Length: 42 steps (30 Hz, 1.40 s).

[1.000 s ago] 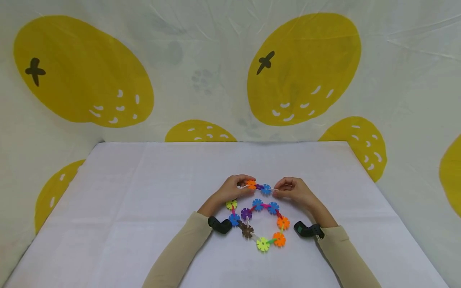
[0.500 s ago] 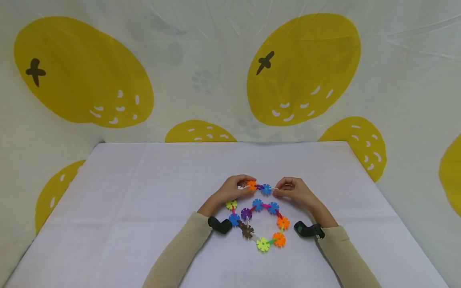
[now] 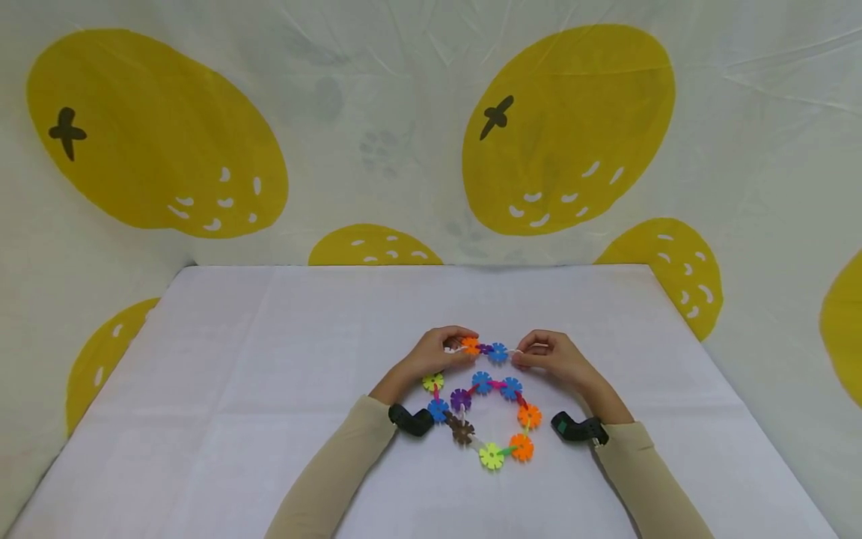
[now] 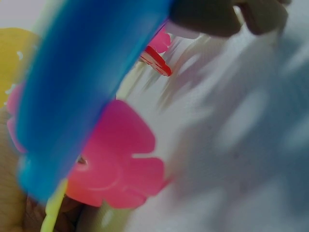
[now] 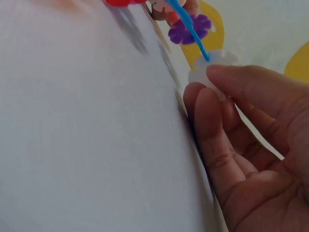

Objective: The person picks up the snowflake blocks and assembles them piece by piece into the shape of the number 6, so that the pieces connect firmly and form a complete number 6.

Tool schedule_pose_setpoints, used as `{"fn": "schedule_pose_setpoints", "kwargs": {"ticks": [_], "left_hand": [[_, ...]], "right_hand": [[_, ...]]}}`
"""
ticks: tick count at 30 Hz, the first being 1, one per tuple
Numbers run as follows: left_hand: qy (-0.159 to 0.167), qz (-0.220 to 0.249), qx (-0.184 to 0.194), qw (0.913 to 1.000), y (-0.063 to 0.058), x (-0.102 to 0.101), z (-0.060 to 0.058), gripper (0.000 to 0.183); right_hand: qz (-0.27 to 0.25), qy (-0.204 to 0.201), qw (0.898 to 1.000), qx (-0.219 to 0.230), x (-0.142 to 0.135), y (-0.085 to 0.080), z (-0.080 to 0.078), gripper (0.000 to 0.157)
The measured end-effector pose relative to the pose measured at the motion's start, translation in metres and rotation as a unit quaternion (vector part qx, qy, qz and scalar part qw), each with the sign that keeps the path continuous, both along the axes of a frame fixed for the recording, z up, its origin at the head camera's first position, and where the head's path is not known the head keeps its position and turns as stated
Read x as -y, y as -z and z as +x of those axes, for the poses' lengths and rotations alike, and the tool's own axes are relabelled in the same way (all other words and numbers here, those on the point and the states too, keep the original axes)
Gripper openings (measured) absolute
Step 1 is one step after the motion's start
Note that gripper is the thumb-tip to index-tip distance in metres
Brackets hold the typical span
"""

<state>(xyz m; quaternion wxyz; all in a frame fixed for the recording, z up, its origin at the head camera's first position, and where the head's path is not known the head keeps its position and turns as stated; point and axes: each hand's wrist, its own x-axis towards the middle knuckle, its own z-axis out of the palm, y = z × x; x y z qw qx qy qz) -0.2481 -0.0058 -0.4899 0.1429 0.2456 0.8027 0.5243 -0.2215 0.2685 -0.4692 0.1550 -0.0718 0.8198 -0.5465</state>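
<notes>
A chain of flower-shaped interlocking discs bends round on the table. My left hand [image 3: 434,353] pinches its far stretch at the orange disc [image 3: 469,346]; the exact grip is partly hidden. A purple disc [image 3: 485,349] and a blue disc [image 3: 498,352] follow to the right. At the end, a white disc [image 5: 199,76] is pinched between thumb and fingers of my right hand [image 5: 256,130]. Close to the left wrist camera are a blue disc [image 4: 87,87], seen edge-on and blurred, and a pink disc [image 4: 120,159].
The rest of the chain curls in front of the hands, with a yellow-green disc [image 3: 491,456], a brown disc [image 3: 462,432] and orange ones at right. Under it lies a white-covered table [image 3: 269,359]. Behind hangs a cloth [image 3: 377,112] with yellow fruit prints.
My right hand has shifted very slightly to the right, still pinching the white disc. The left hand holds its place and the looped chain lies almost unchanged.
</notes>
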Motion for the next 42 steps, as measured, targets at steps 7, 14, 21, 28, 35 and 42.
{"fn": "schedule_pose_setpoints", "kwargs": {"ticks": [7,14,21,28,35,42], "left_hand": [[-0.001,0.004,-0.005,1.0,-0.001,-0.001,-0.002,0.041],[-0.003,0.005,0.003,1.0,-0.001,-0.002,-0.002,0.041],[-0.004,0.017,-0.007,0.9998,-0.002,-0.002,-0.001,0.045],[-0.024,0.028,-0.008,0.9993,-0.003,0.003,-0.004,0.054],[-0.084,0.027,-0.014,0.996,-0.003,0.006,-0.007,0.049],[-0.11,-0.026,-0.086,0.9899,-0.014,0.018,0.004,0.035]], "right_hand": [[0.002,-0.035,0.999,-0.019,-0.009,-0.001,-0.003,0.023],[0.004,-0.06,0.998,-0.029,-0.011,-0.001,-0.003,0.023],[0.018,-0.07,0.996,-0.049,-0.006,-0.003,0.0,0.019],[-0.008,-0.044,0.998,-0.039,0.001,-0.006,0.004,0.022],[0.013,-0.03,0.998,-0.055,0.007,-0.001,0.004,0.023],[-0.001,-0.004,0.999,-0.046,0.013,0.001,0.005,0.024]]}}
